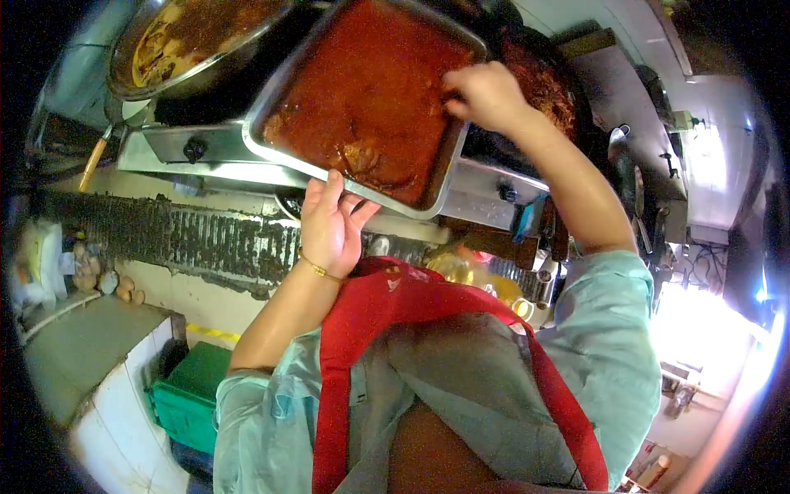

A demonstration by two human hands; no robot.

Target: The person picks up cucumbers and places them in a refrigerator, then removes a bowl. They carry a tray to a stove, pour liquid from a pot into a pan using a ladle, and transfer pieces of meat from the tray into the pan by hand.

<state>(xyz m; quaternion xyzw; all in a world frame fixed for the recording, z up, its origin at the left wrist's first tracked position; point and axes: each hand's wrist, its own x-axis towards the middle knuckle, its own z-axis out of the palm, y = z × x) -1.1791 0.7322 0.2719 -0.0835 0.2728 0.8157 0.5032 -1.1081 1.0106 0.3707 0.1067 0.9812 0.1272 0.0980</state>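
Note:
A rectangular metal tray [257,146] full of red sauce, with brown lumps near its front, lies tilted across the stove top. My left hand [331,226] holds the tray's near rim, thumb on the edge and fingers underneath. At the tray's right side, my right hand [485,95] is curled with its fingertips over the right rim, partly blurred; whether it pinches anything is too small to tell.
A large pot of yellowish food [156,62] stands at the back left, with a wooden-handled utensil [95,163] beside it. A dark wok [539,74] holds reddish food behind my right hand. A green crate [193,395] is at the lower left.

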